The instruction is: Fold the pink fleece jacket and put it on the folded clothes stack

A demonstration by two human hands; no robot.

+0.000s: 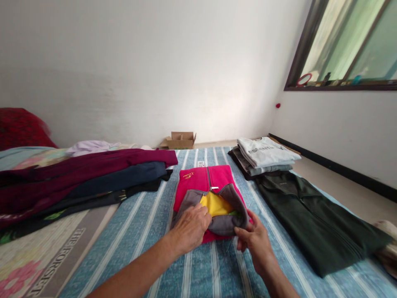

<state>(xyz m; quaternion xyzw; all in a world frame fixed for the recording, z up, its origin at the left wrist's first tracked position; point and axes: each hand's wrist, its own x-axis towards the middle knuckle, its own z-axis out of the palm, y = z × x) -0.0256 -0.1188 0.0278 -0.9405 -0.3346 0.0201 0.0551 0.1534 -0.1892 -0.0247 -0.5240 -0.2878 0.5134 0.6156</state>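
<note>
"Head view: where's the pink jacket (223, 176)?"
"Folded on the striped sheet (124, 240), its lower front partly hidden by the hands."
"And the grips?"
"Right hand (256, 238) pinches the grey collar (223, 226). Left hand (192, 225) curls over it, thumb hidden; I can't tell whether it's gripping."

Pink jacket (221, 177) — partly hidden behind left hand (192, 227).

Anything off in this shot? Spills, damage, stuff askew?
No spill or damage visible. The grey collar of the pink jacket gapes, but the left hand and right hand are on it. Slightly odd, perhaps: the open cardboard box near the far wall; its splayed flaps look untidy.
</note>
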